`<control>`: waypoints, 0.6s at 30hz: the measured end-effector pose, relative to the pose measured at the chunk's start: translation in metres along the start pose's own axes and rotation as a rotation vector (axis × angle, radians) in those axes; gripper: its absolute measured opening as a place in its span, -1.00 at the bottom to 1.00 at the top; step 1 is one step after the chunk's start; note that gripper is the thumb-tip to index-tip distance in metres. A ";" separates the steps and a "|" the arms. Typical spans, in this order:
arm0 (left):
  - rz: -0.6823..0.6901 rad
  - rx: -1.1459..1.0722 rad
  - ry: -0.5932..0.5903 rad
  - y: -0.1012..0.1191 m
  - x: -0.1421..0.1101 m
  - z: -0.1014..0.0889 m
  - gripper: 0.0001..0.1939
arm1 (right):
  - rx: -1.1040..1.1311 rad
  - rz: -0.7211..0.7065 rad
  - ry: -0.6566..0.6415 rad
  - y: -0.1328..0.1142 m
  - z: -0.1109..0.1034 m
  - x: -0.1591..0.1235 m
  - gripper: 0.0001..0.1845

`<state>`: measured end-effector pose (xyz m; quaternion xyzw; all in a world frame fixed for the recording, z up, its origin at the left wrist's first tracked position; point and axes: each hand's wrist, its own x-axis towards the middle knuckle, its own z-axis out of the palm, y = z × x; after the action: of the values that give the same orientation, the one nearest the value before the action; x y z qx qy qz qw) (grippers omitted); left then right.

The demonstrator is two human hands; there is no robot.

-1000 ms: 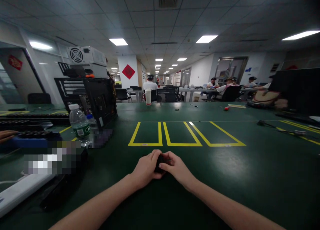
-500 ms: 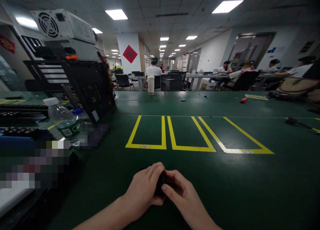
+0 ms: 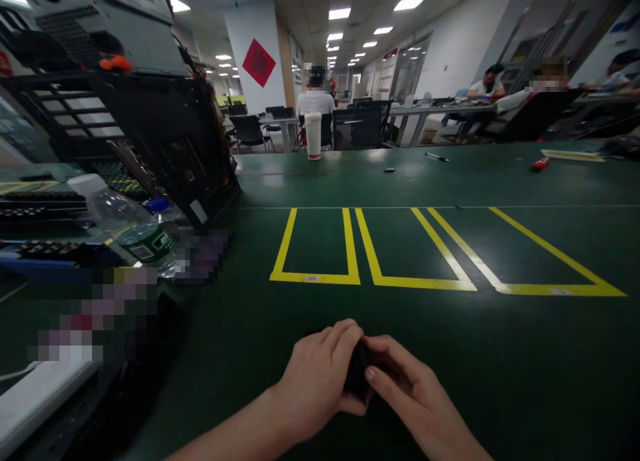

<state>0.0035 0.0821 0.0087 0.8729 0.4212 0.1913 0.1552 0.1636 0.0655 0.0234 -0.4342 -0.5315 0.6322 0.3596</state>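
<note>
Left hand (image 3: 320, 374): fingers curled shut around a black object (image 3: 357, 374), thumb underneath
Right hand (image 3: 413, 387): half closed — thumb and bent fingers against the object's right side
Black object: between the hands, mostly covered; its visible part runs long from near to far, ends hidden
Table (image 3: 240, 341): green, with yellow tape outlines (image 3: 315, 279) beyond the hands
</note>
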 end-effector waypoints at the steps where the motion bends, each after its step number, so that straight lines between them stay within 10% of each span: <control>1: -0.003 0.002 0.002 0.000 0.000 -0.001 -0.28 | 0.000 -0.001 0.001 -0.001 0.000 0.000 -0.76; 18: -0.014 -0.012 -0.057 0.004 0.003 -0.013 -0.37 | -0.105 -0.036 0.027 -0.003 -0.002 -0.001 -0.74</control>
<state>0.0014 0.0833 0.0222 0.8740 0.4217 0.1675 0.1738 0.1659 0.0659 0.0267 -0.4512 -0.5666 0.5910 0.3549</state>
